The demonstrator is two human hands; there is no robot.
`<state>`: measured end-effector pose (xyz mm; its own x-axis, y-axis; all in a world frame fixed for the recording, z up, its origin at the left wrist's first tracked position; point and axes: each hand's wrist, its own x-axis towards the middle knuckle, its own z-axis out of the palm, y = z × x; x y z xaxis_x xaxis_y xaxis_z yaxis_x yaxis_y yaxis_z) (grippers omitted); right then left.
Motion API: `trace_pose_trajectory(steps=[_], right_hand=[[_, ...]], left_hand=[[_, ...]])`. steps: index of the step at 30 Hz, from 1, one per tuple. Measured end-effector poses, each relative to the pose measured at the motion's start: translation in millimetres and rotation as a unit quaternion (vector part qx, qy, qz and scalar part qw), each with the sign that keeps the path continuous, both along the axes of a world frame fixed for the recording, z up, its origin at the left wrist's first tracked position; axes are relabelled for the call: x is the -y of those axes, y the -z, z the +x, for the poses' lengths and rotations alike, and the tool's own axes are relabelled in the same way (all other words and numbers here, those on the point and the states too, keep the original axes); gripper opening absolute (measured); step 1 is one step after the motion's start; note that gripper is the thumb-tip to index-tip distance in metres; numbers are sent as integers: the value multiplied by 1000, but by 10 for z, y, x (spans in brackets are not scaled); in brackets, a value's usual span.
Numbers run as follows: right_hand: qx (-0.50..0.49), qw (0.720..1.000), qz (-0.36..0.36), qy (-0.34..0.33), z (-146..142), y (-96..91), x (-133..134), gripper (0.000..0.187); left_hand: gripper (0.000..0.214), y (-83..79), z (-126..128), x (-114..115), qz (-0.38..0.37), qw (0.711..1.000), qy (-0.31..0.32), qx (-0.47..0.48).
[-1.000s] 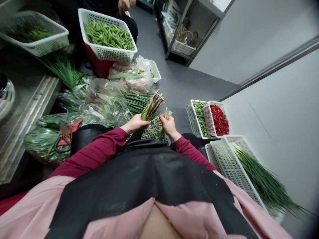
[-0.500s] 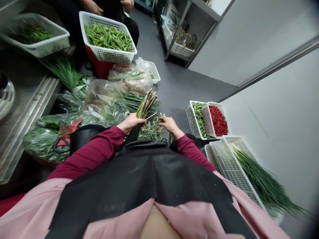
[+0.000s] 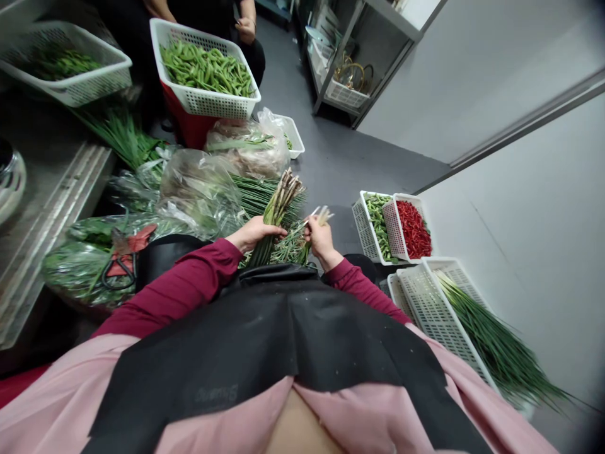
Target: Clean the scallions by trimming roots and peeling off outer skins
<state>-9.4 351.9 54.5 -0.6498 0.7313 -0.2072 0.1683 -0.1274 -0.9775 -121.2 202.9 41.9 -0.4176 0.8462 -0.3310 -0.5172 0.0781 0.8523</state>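
Observation:
My left hand (image 3: 258,233) is wrapped round a thick bunch of green onions (image 3: 282,197), whose brownish root ends point up and away from me. In my right hand (image 3: 320,237) is a smaller bundle of green onions with clean white ends (image 3: 324,216) showing above the fingers. The two hands are a short way apart over my lap. Beneath and between them lies a heap of loose green trimmings (image 3: 289,247). Just beyond, more long green stalks (image 3: 258,194) lie next to a clear plastic bag (image 3: 201,189).
A basket of green pods (image 3: 208,69) stands ahead, with a co-worker's hand (image 3: 246,29) behind it. On the right are baskets of red chillies (image 3: 413,230), green peppers (image 3: 377,214) and long green onions (image 3: 496,334). Orange-and-black scissors (image 3: 123,258) lie on bagged greens at left.
My right hand has turned more upright, and the white ends in it now stick up further. The left hand's bunch has shifted slightly right. The co-worker's hand has lowered.

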Motion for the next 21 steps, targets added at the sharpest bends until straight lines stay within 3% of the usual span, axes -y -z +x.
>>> trace_pose_trajectory(steps=[3,5,9,12,15,21], right_hand=[[-78,994,0,70,18,-124,-177,24],[-84,996,8,29,8,-188,-175,22],[8,992,40,-119,-72,-185,85,23],[37,987,38,-150,-138,-128,249,25],[24,991,-26,-130,-150,-94,249,27],[-10,968,-196,-157,-61,-47,106,38]], left_hand=[[29,-1,-50,7,4,999,22,35],[30,-2,-57,1,10,998,37,48],[32,2,-15,-23,26,997,41,65],[36,8,6,-23,27,996,55,61],[38,20,-19,-12,25,995,66,69],[31,69,-93,-22,3,1000,-8,1]])
